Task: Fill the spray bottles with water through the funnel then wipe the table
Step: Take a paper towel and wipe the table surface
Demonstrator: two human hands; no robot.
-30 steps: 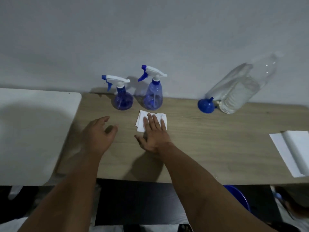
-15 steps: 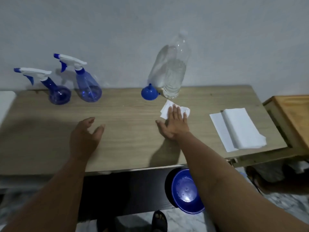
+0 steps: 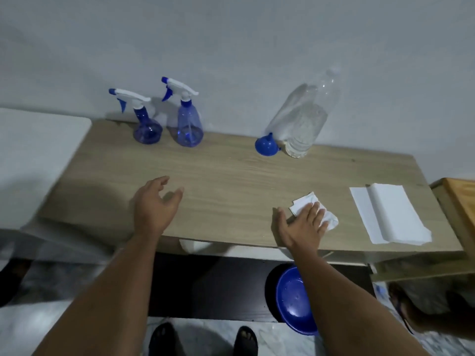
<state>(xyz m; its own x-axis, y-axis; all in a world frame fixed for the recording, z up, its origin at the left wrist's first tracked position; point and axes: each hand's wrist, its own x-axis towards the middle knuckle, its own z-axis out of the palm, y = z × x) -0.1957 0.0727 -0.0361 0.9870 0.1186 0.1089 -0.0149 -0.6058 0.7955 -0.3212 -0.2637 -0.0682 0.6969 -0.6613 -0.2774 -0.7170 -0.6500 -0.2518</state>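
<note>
Right hand [image 3: 304, 224] lay flat, pressed on a white tissue [image 3: 316, 210] near the front edge of the tabletop [image 3: 231, 176]. Half a second ago sat farther back, close to the funnel [image 3: 266, 147]; now slid forward and toward the paper stack [image 3: 388, 214]. Means the wiping went on, row by row. Left hand [image 3: 154, 204] hovered open over the wood, holding nothing. Both spray bottles [image 3: 167, 116] stood capped at the back, maybe filled, hard to tell in the dim light. Water bottle [image 3: 305, 116] stood beside the funnel.

Plain grey wall [image 3: 231, 47]; white counter [image 3: 38, 163] at left; marbled floor [image 3: 282, 340]; wooden furniture [image 3: 460, 199] at right; dim light.
</note>
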